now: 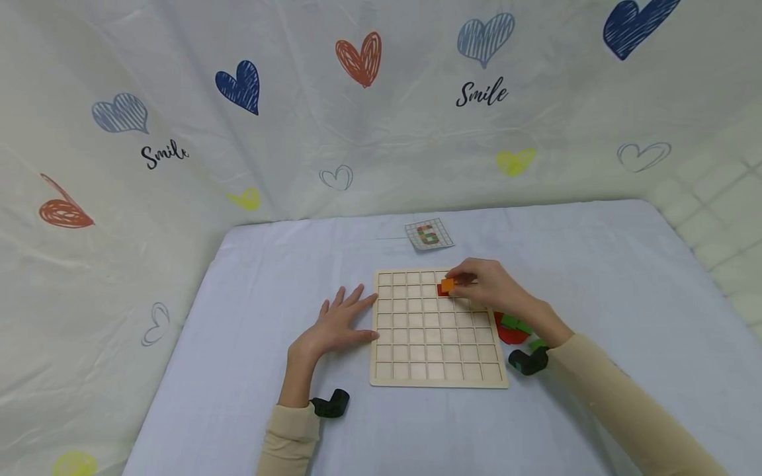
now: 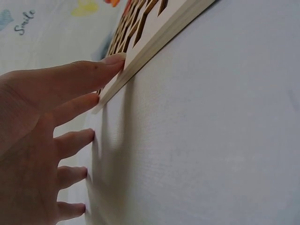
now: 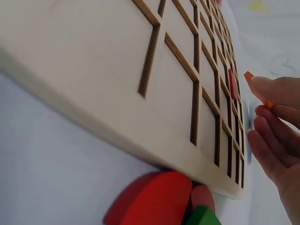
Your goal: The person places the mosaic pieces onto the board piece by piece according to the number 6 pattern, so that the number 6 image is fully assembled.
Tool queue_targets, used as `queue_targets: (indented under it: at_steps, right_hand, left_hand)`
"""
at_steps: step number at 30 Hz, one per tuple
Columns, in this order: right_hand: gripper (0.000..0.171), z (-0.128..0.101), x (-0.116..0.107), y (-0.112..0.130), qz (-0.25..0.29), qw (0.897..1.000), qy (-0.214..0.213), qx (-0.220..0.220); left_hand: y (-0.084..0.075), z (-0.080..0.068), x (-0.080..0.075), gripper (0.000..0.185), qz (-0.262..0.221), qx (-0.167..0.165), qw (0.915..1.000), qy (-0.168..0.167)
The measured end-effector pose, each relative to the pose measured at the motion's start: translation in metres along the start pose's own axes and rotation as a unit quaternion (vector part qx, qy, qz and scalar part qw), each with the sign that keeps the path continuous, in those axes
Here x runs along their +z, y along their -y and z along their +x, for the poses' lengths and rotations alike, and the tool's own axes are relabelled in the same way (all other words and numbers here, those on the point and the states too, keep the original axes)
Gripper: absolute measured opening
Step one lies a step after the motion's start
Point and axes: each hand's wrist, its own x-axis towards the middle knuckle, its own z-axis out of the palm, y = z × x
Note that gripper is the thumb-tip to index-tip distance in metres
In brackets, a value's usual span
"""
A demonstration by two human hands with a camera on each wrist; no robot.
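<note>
A square wooden grid board point(image 1: 417, 380) lies on the white-covered table. Between thumb and fingertips, my right hand point(image 1: 488, 283) pinches a small orange block point(image 1: 448, 285) over the board's upper part. Just beneath that block, a red piece point(image 3: 232, 84) sits on the grid; in the head view the orange one partly covers it. My left hand point(image 1: 335, 325) is spread at the board's left side, thumb and index fingertips point(image 2: 115, 60) at its edge. Its other fingers reach down to the cloth.
Red pieces point(image 1: 510, 336) and green pieces point(image 1: 515, 322) lie against the board's right side, partly behind my right forearm. Beyond the board is a small card point(image 1: 428, 235) with a coloured grid pattern. A backdrop with printed hearts point(image 1: 359, 59) stands behind the table.
</note>
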Motion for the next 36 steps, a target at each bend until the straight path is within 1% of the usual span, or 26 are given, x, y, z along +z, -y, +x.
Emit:
queue_targets:
  at_steps: [9, 17, 25, 30, 36]
  right_hand:
    - [0.028, 0.01, 0.009, 0.009, -0.003, 0.999, 0.013, -0.033]
    - [0.028, 0.019, 0.018, 0.01, -0.011, 0.999, 0.032, -0.024]
    - [0.027, 0.024, 0.023, 0.01, -0.024, 0.998, 0.037, -0.037]
    - [0.025, 0.025, 0.024, 0.011, -0.025, 0.998, 0.039, -0.037]
    - [0.025, 0.027, 0.027, 0.014, -0.039, 0.997, 0.046, -0.045]
  left_hand:
    - [0.0, -0.001, 0.0, 0.076, -0.002, -0.003, 1.0, 0.001]
    - [0.001, 0.0, 0.0, 0.075, 0.002, 0.0, 1.0, 0.001]
    - [-0.001, 0.001, -0.001, 0.075, 0.008, -0.004, 1.0, 0.003]
    - [-0.001, 0.001, -0.001, 0.075, 0.015, -0.009, 0.9998, 0.004]
    - [-0.001, 0.001, -0.002, 0.075, 0.012, -0.012, 0.9998, 0.003]
